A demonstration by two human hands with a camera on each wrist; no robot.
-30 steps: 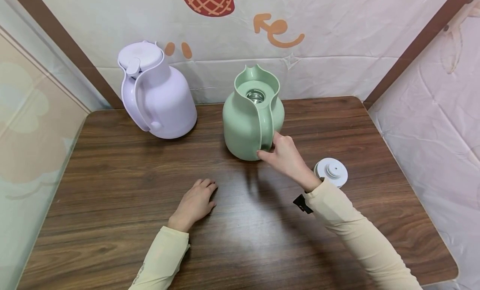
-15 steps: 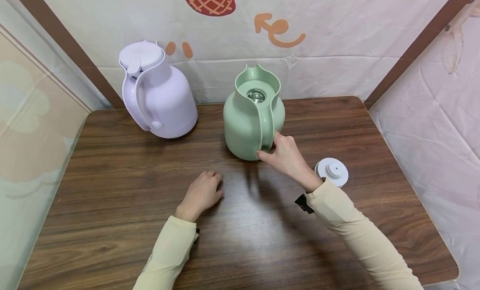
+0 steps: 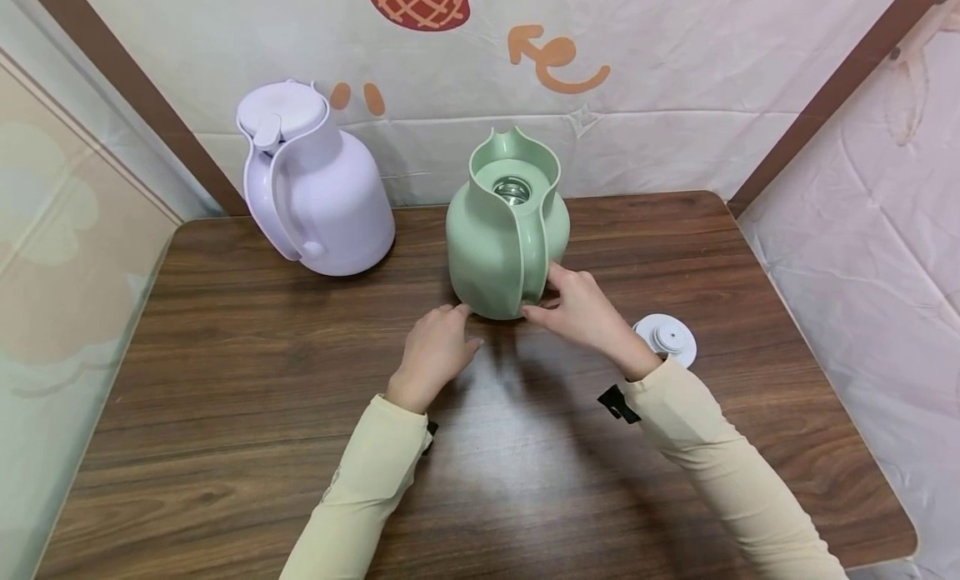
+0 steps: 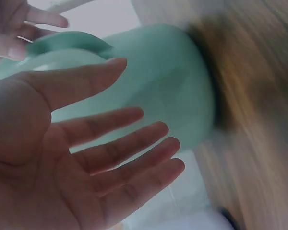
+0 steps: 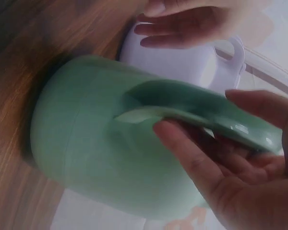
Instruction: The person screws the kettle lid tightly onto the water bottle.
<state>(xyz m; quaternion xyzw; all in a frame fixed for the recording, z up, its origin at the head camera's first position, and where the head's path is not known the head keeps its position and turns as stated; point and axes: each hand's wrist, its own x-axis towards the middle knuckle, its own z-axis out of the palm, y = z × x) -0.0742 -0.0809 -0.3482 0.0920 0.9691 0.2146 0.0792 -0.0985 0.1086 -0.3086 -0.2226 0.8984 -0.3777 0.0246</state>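
Note:
A green thermos jug [image 3: 487, 247] stands upright on the wooden table with its lid off and the metal mouth showing. My right hand [image 3: 581, 313] holds the lower part of its handle [image 5: 197, 108]; in the right wrist view, fingers pass behind the handle. My left hand [image 3: 438, 347] is at the jug's lower left side, fingers spread and nearly straight in the left wrist view. Whether those fingertips touch the jug I cannot tell. A round white stopper [image 3: 666, 338] lies on the table beyond my right wrist, partly hidden by it.
A lilac thermos jug [image 3: 322, 188] with its lid on stands at the back left of the table [image 3: 225, 397]. A printed fabric wall [image 3: 660, 88] rises right behind the table, and more fabric closes both sides.
My left hand has moved forward and to the right, from the table up to the green thermos jug. The right hand stays at the handle, and the jug has not visibly moved.

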